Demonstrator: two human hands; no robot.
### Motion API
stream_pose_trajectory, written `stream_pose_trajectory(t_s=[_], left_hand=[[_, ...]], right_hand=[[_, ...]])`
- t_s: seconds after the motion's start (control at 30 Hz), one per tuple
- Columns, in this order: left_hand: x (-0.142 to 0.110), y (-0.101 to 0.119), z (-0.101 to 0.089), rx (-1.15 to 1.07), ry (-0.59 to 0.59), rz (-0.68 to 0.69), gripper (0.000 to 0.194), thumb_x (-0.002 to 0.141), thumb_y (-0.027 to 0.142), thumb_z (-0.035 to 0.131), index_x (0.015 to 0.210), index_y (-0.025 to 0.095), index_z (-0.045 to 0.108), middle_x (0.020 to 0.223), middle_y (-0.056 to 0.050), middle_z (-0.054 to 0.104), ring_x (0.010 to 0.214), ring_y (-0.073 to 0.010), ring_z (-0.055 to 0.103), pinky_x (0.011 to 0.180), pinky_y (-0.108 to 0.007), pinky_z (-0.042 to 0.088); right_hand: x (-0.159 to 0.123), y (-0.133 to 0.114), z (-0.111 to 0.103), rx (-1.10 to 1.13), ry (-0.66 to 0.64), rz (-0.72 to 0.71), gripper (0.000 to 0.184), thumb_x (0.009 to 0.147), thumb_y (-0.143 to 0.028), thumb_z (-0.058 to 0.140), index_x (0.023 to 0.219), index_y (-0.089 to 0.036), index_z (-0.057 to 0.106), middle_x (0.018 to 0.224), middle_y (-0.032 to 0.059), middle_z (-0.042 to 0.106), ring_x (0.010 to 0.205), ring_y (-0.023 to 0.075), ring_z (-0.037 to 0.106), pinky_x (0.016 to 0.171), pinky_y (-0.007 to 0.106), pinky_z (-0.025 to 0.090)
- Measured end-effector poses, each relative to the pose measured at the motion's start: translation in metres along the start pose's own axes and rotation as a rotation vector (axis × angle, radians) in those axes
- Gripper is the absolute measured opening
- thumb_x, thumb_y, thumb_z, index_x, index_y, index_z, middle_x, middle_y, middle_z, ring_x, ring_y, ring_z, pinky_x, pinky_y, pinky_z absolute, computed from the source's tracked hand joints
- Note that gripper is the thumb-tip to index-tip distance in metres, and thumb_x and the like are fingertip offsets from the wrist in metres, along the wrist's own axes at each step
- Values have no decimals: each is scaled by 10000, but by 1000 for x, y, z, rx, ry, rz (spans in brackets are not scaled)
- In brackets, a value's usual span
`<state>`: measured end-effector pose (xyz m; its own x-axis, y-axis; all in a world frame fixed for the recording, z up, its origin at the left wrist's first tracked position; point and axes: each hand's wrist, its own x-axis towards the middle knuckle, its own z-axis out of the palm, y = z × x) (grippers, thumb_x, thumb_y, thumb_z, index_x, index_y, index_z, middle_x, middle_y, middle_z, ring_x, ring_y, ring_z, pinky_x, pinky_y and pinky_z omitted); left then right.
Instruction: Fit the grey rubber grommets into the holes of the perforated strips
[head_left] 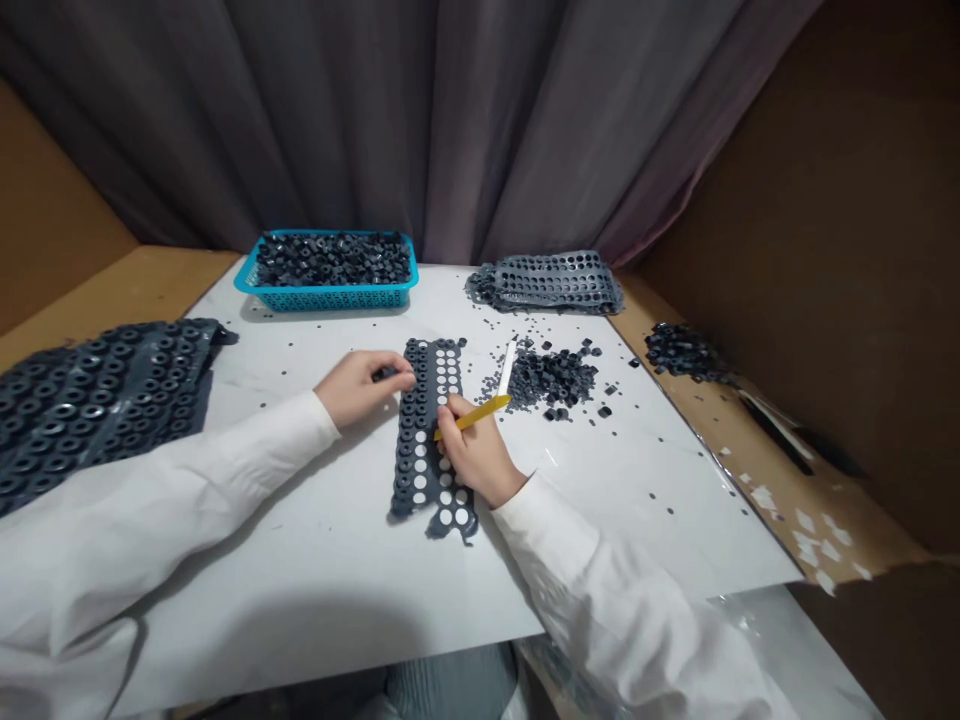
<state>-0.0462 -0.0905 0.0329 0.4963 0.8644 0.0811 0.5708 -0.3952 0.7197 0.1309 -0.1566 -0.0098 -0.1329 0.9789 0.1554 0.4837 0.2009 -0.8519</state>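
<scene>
the right hand (480, 450) is closing its fingers around a yellow tool (489, 408), which is slanting across the dark strip (409, 465) with its lower end on the left. the strip is lying near the middle of the white tabletop (300, 590), running from near to far; its right column is showing many white round openings, while its left column is mostly carrying raised dark rings. the right hand is covering part of the strip's right side. the left hand (358, 385) is curling loosely, its fingertips reaching the strip's far left edge; a dark bit (385, 374) is showing beneath those fingers, though i cannot tell whether they are gripping it. to the right of the strip, a loose pile of dark pieces (559, 380) is resting. farther left, a blue basket (337, 298) is holding similar pieces, and a stack of perforated sheets (559, 280) is lying far right. a larger ringed sheet (105, 400) is lying at the left.
</scene>
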Motion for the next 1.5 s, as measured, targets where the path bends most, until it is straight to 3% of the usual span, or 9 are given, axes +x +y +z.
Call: stream_pose_trajectory(t_s=[0.07, 0.13, 0.4, 0.63, 0.87, 0.97, 1.1, 1.33, 1.5], left_hand=[[2, -2, -8, -92, 24, -87, 253, 772, 384, 532, 770, 145, 616, 743, -14, 654, 710, -153, 581, 673, -244, 447], [1, -4, -8, -88, -61, -80, 233, 742, 369, 564, 760, 145, 629, 728, -10, 650, 692, -149, 574, 656, -239, 438], [1, 1, 16, 292, -262, 239, 102, 691, 174, 572, 774, 134, 616, 700, -22, 593, 658, -143, 546, 632, -236, 418], [10, 19, 17, 593, -430, 316, 112, 720, 150, 543, 808, 146, 612, 789, -64, 604, 714, -183, 579, 638, -256, 439], [9, 17, 22, 624, -413, 323, 161, 781, 151, 462, 819, 148, 619, 803, -65, 632, 703, -176, 603, 629, -247, 443], [13, 19, 4, 442, -268, 331, 168, 793, 200, 476, 819, 138, 630, 786, -56, 647, 717, -162, 595, 662, -236, 440], [26, 19, -35, 268, 20, 138, 262, 763, 376, 540, 835, 152, 655, 772, -20, 667, 715, -156, 587, 664, -238, 428], [77, -32, -94, 545, 253, -60, 243, 710, 341, 562, 836, 168, 675, 788, -15, 660, 748, -173, 573, 707, -241, 409], [119, -68, -150, 639, 420, -101, 191, 713, 255, 575, 852, 162, 668, 818, -36, 639, 814, -183, 556, 796, -240, 399]], right_hand=[[1, 0, -1, 61, 24, 16, 273, 881, -321, 370, 630, -217, 335, 503, -50, 447, 487, 118, 466, 514, 230, 341], [2, -2, -2, 119, 77, 34, 288, 881, -337, 376, 623, -214, 344, 507, -50, 461, 494, 116, 486, 525, 229, 360], [4, -6, 2, 37, 134, 12, 275, 877, -323, 383, 627, -212, 362, 509, -46, 457, 499, 116, 461, 533, 230, 347], [5, -6, 2, -26, 146, 0, 271, 869, -294, 377, 612, -214, 349, 511, -40, 426, 513, 123, 448, 522, 227, 319], [7, -6, 3, -169, 135, -12, 249, 871, -269, 367, 634, -215, 313, 540, -38, 378, 524, 125, 413, 524, 234, 287], [8, -8, 3, -248, 116, -38, 219, 856, -253, 388, 650, -216, 324, 547, -36, 363, 528, 128, 389, 528, 243, 273], [4, -11, 2, -115, 93, -16, 250, 878, -281, 369, 640, -216, 334, 529, -42, 402, 503, 119, 417, 515, 232, 299], [-2, -20, -11, 324, 250, 94, 294, 888, -389, 393, 651, -215, 376, 551, -47, 533, 469, 108, 507, 502, 223, 399], [-3, -15, -13, 260, 237, 60, 313, 884, -384, 407, 622, -213, 399, 539, -39, 527, 513, 123, 519, 544, 244, 402]])
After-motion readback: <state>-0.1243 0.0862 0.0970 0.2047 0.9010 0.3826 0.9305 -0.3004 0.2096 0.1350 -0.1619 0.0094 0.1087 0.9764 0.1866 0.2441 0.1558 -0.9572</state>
